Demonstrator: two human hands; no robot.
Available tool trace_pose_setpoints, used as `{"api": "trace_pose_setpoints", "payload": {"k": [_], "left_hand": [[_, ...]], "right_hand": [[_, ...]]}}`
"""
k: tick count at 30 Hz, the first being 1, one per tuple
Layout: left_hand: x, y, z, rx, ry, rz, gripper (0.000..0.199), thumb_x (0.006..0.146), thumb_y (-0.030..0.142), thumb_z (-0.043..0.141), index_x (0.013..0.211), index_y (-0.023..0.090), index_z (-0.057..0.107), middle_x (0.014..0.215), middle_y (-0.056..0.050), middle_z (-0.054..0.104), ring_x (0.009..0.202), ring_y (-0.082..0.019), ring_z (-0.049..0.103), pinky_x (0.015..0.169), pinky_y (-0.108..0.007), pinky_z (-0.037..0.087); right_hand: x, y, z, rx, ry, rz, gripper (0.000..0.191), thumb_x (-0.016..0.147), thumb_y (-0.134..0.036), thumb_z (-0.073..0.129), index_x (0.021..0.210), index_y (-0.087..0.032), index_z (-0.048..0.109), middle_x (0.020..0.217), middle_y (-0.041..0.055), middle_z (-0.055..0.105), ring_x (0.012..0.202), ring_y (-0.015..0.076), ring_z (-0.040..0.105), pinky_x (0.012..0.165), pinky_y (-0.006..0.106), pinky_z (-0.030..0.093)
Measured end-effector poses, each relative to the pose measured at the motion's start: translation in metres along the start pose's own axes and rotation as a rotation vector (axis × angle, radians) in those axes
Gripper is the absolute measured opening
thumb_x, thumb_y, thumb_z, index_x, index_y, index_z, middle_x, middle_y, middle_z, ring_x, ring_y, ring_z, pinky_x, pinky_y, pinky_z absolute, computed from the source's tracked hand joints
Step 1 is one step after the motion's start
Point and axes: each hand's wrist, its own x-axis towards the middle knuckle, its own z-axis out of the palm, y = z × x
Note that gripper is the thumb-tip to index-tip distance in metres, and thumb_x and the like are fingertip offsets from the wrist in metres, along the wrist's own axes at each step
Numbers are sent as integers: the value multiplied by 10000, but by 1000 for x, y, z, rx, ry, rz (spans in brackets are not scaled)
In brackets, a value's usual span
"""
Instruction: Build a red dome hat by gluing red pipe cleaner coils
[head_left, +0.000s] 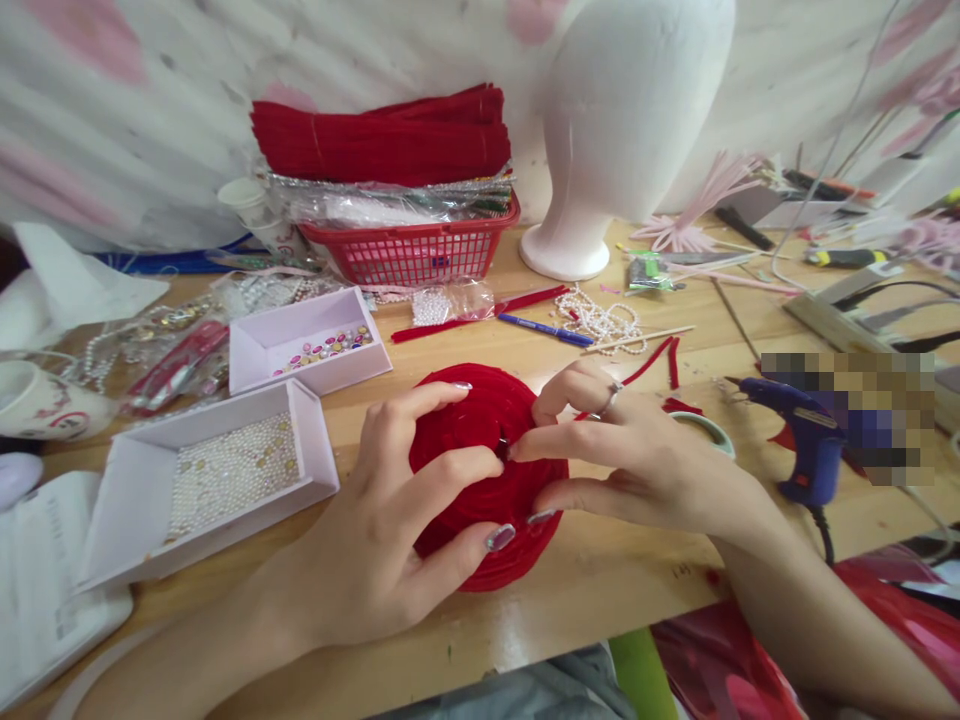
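A round red disc of coiled, fuzzy-looking strips (472, 415) lies on the wooden table between both hands. My left hand (409, 490) rests over its left side with the fingers spread, one fingertip near the centre and the thumb at the lower part. From the right, my right hand (600, 450) touches the disc, its index fingertip at the centre and its thumb at the right edge, fingers apart. Around the centre, the two index fingertips nearly meet beside a small dark spot. No separate item is discernible in either hand.
White boxes of pearls (315, 470) and gems (379, 350) stand left. Behind are a red basket (420, 250), a blue pen (546, 330) and a white mannequin head (622, 120). A blue glue gun (814, 450) lies right, near a tape roll (720, 437) and red scraps.
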Motion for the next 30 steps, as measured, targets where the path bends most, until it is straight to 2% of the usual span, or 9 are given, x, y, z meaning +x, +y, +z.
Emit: {"api": "trace_pose_setpoints", "payload": {"k": [6, 10, 20, 30], "left_hand": [[0, 1, -1, -3, -14, -14, 267, 931, 224, 551, 1193, 259, 514, 1442, -100, 312, 1354, -273, 358, 1143, -516, 359], [0, 1, -1, -3, -9, -10, 273, 927, 224, 555, 1193, 260, 510, 1441, -107, 315, 1348, -284, 365, 1137, -536, 363], [0, 0, 0, -5, -3, 10, 254, 941, 216, 541, 1191, 250, 508, 1449, -97, 292, 1360, -253, 341, 1150, -476, 335], [0, 0, 0, 4, -3, 6, 251, 933, 220, 544, 1182, 244, 520, 1445, -111, 301, 1340, -280, 365, 1132, -517, 360]], "right_hand": [[0, 0, 2, 28, 34, 10, 251, 917, -334, 665, 1099, -175, 598, 978, 54, 573, 907, 163, 559, 790, 311, 462], [0, 0, 2, -8, 13, -3, 205, 931, -316, 647, 1074, -177, 603, 967, 49, 550, 903, 159, 549, 786, 306, 461], [-1, 1, 1, -23, 9, -5, 213, 937, -315, 638, 1095, -174, 616, 969, 53, 551, 896, 161, 561, 776, 310, 479], [2, -3, -1, -27, 10, -1, 198, 948, -306, 620, 1105, -184, 622, 962, 57, 567, 893, 166, 573, 763, 318, 496]]}}
